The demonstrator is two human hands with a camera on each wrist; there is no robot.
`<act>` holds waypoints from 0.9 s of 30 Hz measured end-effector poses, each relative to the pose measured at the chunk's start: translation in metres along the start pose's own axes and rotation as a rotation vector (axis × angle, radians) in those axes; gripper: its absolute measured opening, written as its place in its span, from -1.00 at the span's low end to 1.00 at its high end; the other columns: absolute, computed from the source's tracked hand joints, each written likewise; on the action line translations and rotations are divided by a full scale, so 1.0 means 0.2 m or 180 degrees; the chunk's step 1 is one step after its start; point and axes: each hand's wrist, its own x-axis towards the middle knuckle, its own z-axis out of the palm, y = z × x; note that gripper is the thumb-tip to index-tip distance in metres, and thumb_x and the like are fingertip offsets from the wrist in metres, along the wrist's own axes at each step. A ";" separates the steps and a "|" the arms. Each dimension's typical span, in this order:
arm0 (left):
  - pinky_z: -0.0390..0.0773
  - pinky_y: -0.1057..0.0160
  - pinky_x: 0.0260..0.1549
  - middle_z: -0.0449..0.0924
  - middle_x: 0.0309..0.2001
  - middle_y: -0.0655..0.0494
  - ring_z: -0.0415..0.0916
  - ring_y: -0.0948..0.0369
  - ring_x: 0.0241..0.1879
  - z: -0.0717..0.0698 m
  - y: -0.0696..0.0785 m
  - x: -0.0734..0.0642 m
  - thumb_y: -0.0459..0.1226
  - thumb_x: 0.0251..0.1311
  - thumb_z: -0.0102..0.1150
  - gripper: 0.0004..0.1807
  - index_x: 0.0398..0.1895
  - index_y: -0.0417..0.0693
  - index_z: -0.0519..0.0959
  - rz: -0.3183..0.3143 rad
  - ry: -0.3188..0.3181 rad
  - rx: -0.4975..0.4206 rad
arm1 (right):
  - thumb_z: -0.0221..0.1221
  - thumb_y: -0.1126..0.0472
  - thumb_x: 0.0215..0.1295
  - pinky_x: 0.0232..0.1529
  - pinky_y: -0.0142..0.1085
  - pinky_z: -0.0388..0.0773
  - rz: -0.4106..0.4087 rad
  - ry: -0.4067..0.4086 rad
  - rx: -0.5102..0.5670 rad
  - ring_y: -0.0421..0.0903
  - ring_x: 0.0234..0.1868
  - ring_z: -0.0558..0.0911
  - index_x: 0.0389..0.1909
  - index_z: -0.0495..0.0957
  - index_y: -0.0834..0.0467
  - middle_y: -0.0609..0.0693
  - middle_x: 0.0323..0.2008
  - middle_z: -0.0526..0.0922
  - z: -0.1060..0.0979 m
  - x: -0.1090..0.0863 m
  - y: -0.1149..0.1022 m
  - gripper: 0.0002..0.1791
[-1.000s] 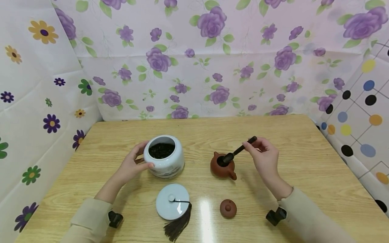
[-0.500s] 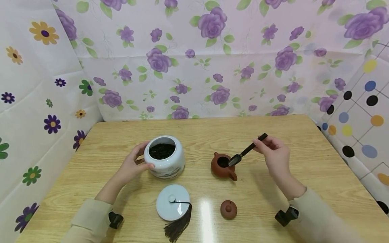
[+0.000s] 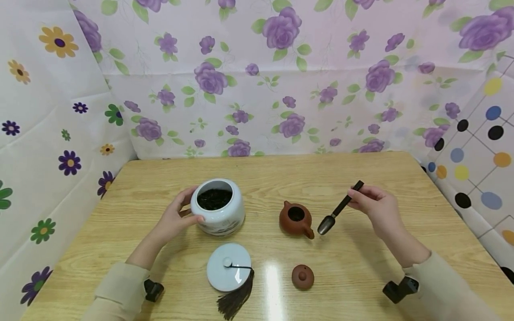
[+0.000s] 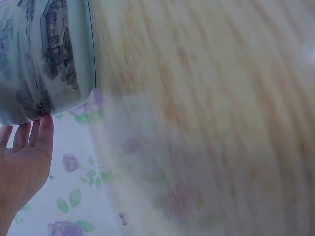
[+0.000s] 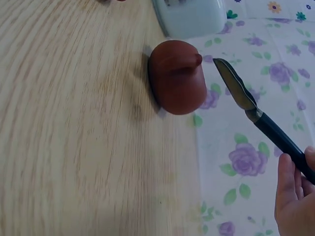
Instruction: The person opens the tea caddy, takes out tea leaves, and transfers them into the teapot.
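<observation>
My left hand (image 3: 174,220) holds a white porcelain jar (image 3: 220,219) by its left side, thumb in front and fingers behind. Dark tea leaves (image 3: 214,199) show inside its mouth. In the left wrist view, fingertips (image 4: 45,129) touch the base of the painted jar (image 4: 54,54). My right hand (image 3: 379,211) pinches the black handle of a small tea scoop (image 3: 342,205). The scoop's metal bowl points down and left, just right of a brown clay teapot (image 3: 291,226), whose top is uncovered. In the right wrist view, the scoop (image 5: 283,138) appears beside the teapot (image 5: 172,81).
The pale jar lid (image 3: 222,277) with its dark tassel (image 3: 237,296) lies in front of the jar. A small round teapot lid (image 3: 303,277) rests in front of the teapot. Flowered cloth (image 3: 249,111) hangs behind the wooden table (image 3: 417,191).
The right hand has drawn the scoop out of the teapot's mouth and away to the right, its bowl now beside the pot. The left hand and jar stay put.
</observation>
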 end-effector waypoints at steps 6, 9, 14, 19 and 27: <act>0.38 0.57 0.01 0.24 0.33 -0.19 0.22 -0.07 0.27 0.00 0.01 0.00 -0.38 0.09 0.32 -0.14 0.45 -0.11 0.10 0.0028 0.0018 -0.0034 | 0.29 0.29 0.17 -0.19 -0.38 0.65 0.0189 -0.0268 -0.0349 -0.25 -0.31 0.70 -0.33 0.68 0.13 -0.18 -0.31 0.68 -0.08 0.00 0.01 -0.94; 0.37 0.57 0.01 0.24 0.33 -0.19 0.22 -0.07 0.27 0.01 0.01 0.00 -0.38 0.09 0.32 -0.13 0.45 -0.12 0.10 0.0038 0.0028 -0.0043 | 0.28 0.25 0.20 -0.16 -0.36 0.65 0.0303 -0.0380 -0.0668 -0.25 -0.30 0.70 -0.28 0.65 0.15 -0.18 -0.31 0.67 -0.11 0.00 0.02 -0.91; 0.37 0.58 0.01 0.25 0.32 -0.20 0.22 -0.07 0.27 0.01 0.00 0.00 -0.39 0.08 0.33 -0.13 0.44 -0.13 0.10 0.0006 0.0038 -0.0055 | 0.25 0.17 0.25 -0.12 -0.31 0.65 0.0476 -0.0499 -0.1240 -0.26 -0.27 0.69 -0.10 0.57 0.35 -0.18 -0.28 0.63 -0.17 0.00 0.06 -0.67; 0.37 0.57 0.01 0.26 0.32 -0.19 0.23 -0.06 0.27 0.01 0.00 0.00 -0.38 0.07 0.33 -0.13 0.44 -0.13 0.10 0.0001 0.0040 -0.0047 | 0.24 0.15 0.26 -0.15 -0.28 0.66 0.0613 -0.0620 -0.1546 -0.25 -0.30 0.70 -0.05 0.51 0.46 -0.13 -0.27 0.67 -0.21 0.02 0.09 -0.56; 0.37 0.54 0.02 0.26 0.32 -0.18 0.23 -0.06 0.27 0.01 0.00 0.00 -0.37 0.08 0.33 -0.13 0.45 -0.11 0.10 0.0000 0.0042 -0.0015 | 0.24 0.18 0.26 -0.23 -0.31 0.67 0.0737 -0.0767 -0.1704 -0.27 -0.35 0.67 0.01 0.46 0.54 -0.06 -0.31 0.70 -0.26 0.04 0.14 -0.50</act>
